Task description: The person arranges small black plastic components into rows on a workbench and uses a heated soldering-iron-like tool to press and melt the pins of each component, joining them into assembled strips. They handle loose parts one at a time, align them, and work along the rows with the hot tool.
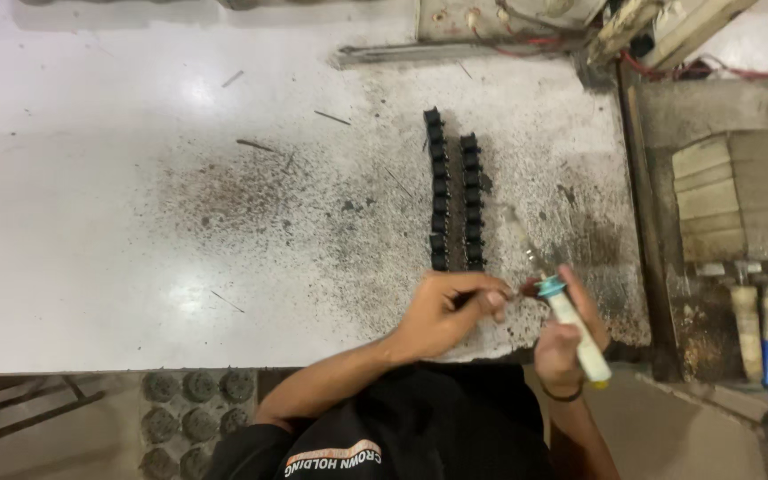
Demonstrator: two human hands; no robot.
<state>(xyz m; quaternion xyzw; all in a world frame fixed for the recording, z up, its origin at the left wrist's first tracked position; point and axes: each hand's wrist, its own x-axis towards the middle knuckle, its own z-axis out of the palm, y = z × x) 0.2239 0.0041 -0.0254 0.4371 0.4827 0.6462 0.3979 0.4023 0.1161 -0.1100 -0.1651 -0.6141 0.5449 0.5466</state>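
At the near edge of a stained white workbench [91,222], a person in a black shirt [420,427] worked with both hands close together. Below the bench at seven o'clock, a dark tray of round grey parts [190,413] sat on the floor side. Across the tabletop toward eleven o'clock, a few thin dark slivers [255,144] lay scattered on a sooty patch. The left hand [446,311], at six o'clock in the frame, was curled narrowly, its fingertips pinching a small dark part [516,291] whose shape could not be made out. Directly above it, toward twelve o'clock, two parallel rows of small black blocks [453,191] ran away from the person, the near ends just beyond the left knuckles. The right hand [566,342], just beside the left, was closed around a white syringe-like applicator [580,333] with a teal collar, its reddish tip [531,289] pointed at the pinched part and almost touching it. A dark band [564,395] circled the right wrist. Toward three o'clock, beyond the bench edge, pale wooden slats [708,200] rested, and below them tool handles [762,320], one with a blue grip, stood in a row. Red wires [526,44] trailed near one o'clock.
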